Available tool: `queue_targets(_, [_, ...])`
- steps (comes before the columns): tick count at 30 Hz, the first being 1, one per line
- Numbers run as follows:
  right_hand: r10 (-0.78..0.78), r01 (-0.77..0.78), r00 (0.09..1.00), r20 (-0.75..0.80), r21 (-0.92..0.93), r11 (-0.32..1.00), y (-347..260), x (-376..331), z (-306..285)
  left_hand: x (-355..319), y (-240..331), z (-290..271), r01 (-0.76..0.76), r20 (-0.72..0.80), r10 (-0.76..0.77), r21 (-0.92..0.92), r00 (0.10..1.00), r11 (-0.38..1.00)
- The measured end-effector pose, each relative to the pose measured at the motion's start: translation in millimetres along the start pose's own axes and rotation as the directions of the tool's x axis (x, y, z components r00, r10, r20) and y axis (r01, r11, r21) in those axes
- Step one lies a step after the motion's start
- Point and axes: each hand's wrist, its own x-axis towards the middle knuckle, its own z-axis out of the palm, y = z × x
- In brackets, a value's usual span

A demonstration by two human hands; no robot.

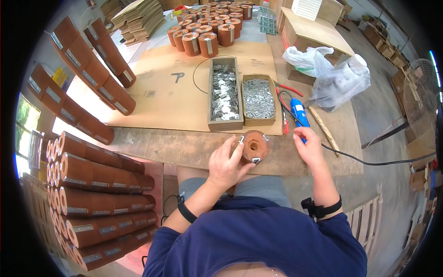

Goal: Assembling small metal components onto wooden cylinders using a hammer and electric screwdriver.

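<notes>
A short reddish-brown cylinder (254, 147) stands on the wooden bench edge in front of me. Its top shows a hole in the middle, and metal clips sit around its rim. My left hand (226, 159) grips its left side, thumb near the front clip and fingers by the upper left one. To the right, my right hand (309, 147) has its fingers closed around the near end of a blue corded power tool (299, 113), which looks like an electric screwdriver. Beyond the cylinder are a wooden box of flat metal pieces (224, 94) and a carton of small metal fasteners (259, 98).
Red-handled pliers (290, 89), a red screwdriver (285, 125) and a wooden stick (324, 130) lie around the tool. Plastic bags (341, 83) sit behind. Stacked brown columns (108, 203) crowd my left; more cylinders (209, 44) stand at the far end. A fan (420, 92) is at right.
</notes>
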Motion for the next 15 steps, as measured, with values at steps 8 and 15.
queue_targets(8, [-0.111,0.086,0.989,-0.094,-0.238,0.968,17,-19,20,-7,-1,5,0.01,-0.036,-0.011,-0.037,0.999,0.999])
queue_targets(15, [-0.087,0.078,0.995,-0.049,-0.156,0.985,9,-18,35,0,4,-3,0.072,-0.012,-0.072,-0.003,0.997,0.997])
